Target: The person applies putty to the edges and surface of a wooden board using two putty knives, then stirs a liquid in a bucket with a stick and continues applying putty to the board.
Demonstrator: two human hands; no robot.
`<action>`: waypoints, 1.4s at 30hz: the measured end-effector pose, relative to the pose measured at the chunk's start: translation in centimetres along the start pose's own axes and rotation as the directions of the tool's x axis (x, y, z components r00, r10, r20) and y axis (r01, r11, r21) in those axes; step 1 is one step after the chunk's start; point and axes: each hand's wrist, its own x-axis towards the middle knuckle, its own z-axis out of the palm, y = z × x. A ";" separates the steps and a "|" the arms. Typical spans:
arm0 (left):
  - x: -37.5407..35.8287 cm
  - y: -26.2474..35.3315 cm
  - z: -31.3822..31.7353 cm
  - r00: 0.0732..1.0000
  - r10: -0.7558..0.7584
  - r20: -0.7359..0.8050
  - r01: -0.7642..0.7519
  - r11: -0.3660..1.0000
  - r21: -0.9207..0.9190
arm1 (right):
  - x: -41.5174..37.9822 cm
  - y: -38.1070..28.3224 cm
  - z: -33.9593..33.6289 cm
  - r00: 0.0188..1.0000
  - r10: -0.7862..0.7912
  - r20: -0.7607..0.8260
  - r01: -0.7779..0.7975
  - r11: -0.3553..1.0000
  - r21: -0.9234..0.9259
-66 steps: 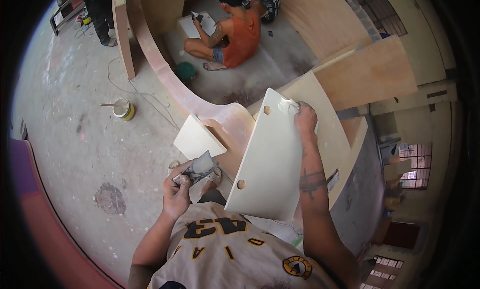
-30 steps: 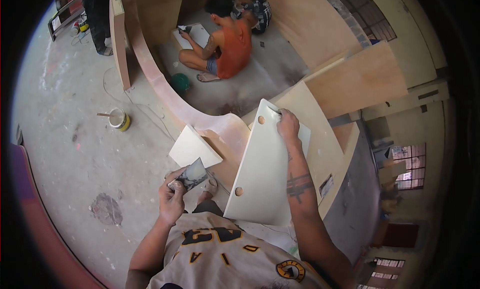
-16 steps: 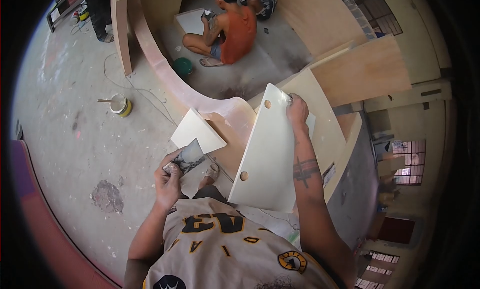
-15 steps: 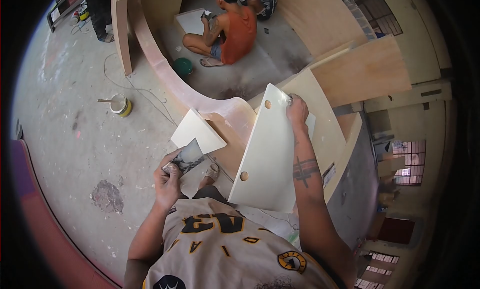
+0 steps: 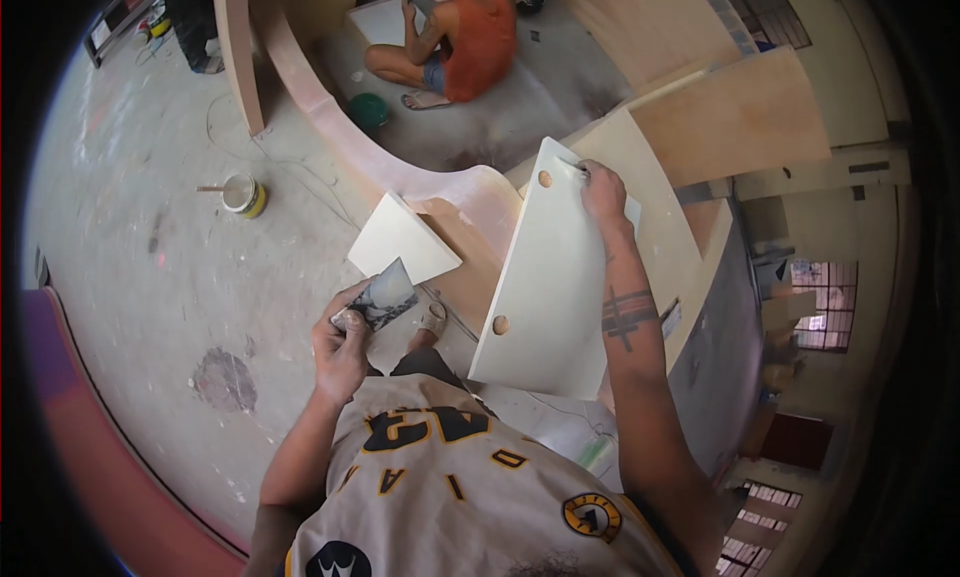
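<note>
Inward comes the right hand (image 5: 603, 190) since the earliest frame — fingers curled, on what I cannot tell — at the far corner of the smooth white panel (image 5: 550, 277) with 2 round holes (image 5: 545, 178), the glossy smear (image 5: 567, 163) looking thinner, more even, while the left hand (image 5: 342, 345) pinches a streaked grey plate (image 5: 387, 295) between its fingers.

Two-holed white panel (image 5: 550, 277) aslant, apart from a tilted, dark-smeared flat plate (image 5: 390, 293).

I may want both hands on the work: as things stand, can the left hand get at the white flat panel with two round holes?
Probably yes: nothing visibly blocks the left hand from the white panel, though that hand holds a smeared grey flat plate.
</note>
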 end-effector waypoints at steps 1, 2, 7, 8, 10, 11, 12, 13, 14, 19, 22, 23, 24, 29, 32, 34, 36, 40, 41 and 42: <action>0.2 -0.1 -0.1 1.000 0.004 0.011 -0.003 1.000 -0.013 | -0.2 0.1 -0.4 0.999 -0.002 0.038 0.002 1.000 0.006; 0.1 -0.4 -0.1 1.000 0.004 0.023 -0.003 1.000 -0.026 | -0.5 0.3 -0.8 0.997 -0.003 0.078 0.002 1.000 0.010; -0.1 0.0 -0.7 0.995 -0.045 0.084 0.046 0.999 -0.013 | -3.0 -0.9 -2.8 0.978 0.036 0.205 -0.036 0.999 -0.004; 0.0 -0.1 -0.8 0.994 -0.043 0.096 0.046 0.998 -0.031 | -3.5 -1.1 -3.0 0.977 0.040 0.211 -0.040 0.999 -0.001; 0.1 -0.3 -1.0 0.992 -0.033 0.122 0.039 0.998 -0.051 | -4.8 -0.9 -2.5 0.985 -0.008 0.174 -0.005 0.997 0.075; 0.1 -0.4 -1.2 0.990 -0.027 0.135 0.035 0.998 -0.055 | -5.6 -0.7 -2.3 0.987 -0.029 0.156 0.012 0.994 0.111; 0.0 -0.5 -1.4 0.989 -0.022 0.147 0.032 0.998 -0.060 | -6.5 -1.0 -2.4 0.989 -0.024 0.149 0.006 0.993 0.120; -0.1 -0.5 -1.6 0.987 -0.044 0.158 0.053 0.997 -0.055 | -7.5 -1.4 -2.4 0.990 -0.020 0.141 0.001 0.992 0.130; -0.1 -0.6 -1.8 0.984 -0.062 0.168 0.072 0.996 -0.050 | -8.3 -1.8 -2.4 0.991 -0.017 0.132 -0.002 0.990 0.140; 0.1 -1.4 -2.6 0.962 -0.128 0.242 0.152 0.985 -0.082 | -12.6 -3.2 -2.3 0.995 -0.064 0.071 0.050 0.983 0.175; 0.3 -1.5 -2.8 0.941 -0.204 0.272 0.233 0.969 -0.080 | -14.8 -4.1 -2.7 0.994 -0.095 0.055 0.082 0.977 0.198; 0.2 -1.6 -2.7 0.941 -0.191 0.281 0.225 0.970 -0.094 | -15.7 -4.4 -2.8 0.993 -0.103 0.055 0.090 0.974 0.208; 0.0 -1.6 -2.5 0.941 -0.178 0.289 0.217 0.970 -0.110 | -16.6 -4.5 -2.9 0.993 -0.104 0.049 0.092 0.975 0.201; -1.7 -2.0 -1.5 0.958 -0.096 0.271 0.125 0.988 -0.094 | -20.3 -5.7 -3.1 0.993 -0.109 0.040 0.098 0.973 0.207; -4.1 -3.4 -1.0 0.966 -0.068 0.247 0.094 0.991 -0.092 | -23.6 -6.3 -2.8 0.989 -0.147 0.002 0.144 0.966 0.213; -5.8 -3.5 -0.5 0.969 -0.088 0.230 0.119 0.985 -0.127 | -25.7 -6.6 -3.0 0.984 -0.180 -0.021 0.180 0.960 0.216; -7.4 -3.4 -0.1 0.969 -0.113 0.222 0.149 0.977 -0.154 | -27.5 -6.9 -3.2 0.979 -0.201 -0.044 0.206 0.950 0.237; -11.1 -4.2 0.0 0.965 -0.157 0.212 0.179 0.979 -0.092 | -31.3 -7.1 -3.4 0.965 -0.251 -0.079 0.262 0.935 0.237; -11.9 -4.2 0.0 0.965 -0.154 0.211 0.174 0.982 -0.079 | -32.1 -7.2 -3.3 0.960 -0.263 -0.090 0.277 0.934 0.226; -12.8 -4.2 0.0 0.966 -0.154 0.209 0.171 0.983 -0.063 | -33.0 -7.3 -3.2 0.956 -0.275 -0.100 0.291 0.932 0.217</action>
